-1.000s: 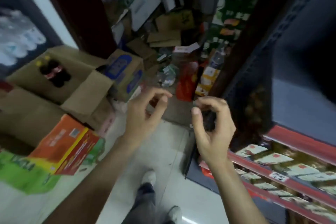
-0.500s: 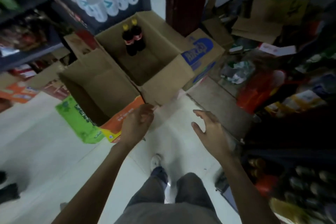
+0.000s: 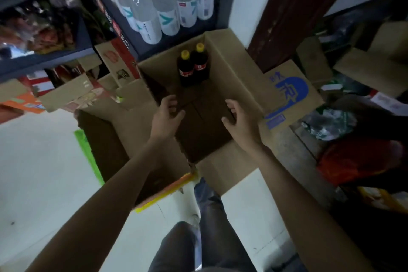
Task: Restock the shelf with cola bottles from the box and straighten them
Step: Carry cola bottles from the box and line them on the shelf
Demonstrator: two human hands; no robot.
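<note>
An open cardboard box (image 3: 231,68) stands on the floor in front of me. Two dark cola bottles with yellow caps and red labels stand upright in its far corner: the left cola bottle (image 3: 185,68) and the right cola bottle (image 3: 200,63), side by side. My left hand (image 3: 166,115) and my right hand (image 3: 239,117) both reach over the box's open top, fingers relaxed and spread, holding nothing. Both hands are short of the bottles.
A shelf with clear water bottles (image 3: 154,6) rises behind the box. Snack shelves (image 3: 44,28) are at the left. A blue-printed carton (image 3: 291,93), flattened cardboard and bags clutter the right. White tiled floor (image 3: 39,172) lies at the left; my legs are below.
My view turned from the right-hand shelf toward the box and came closer. Both hands moved forward from above the floor to over the box opening.
</note>
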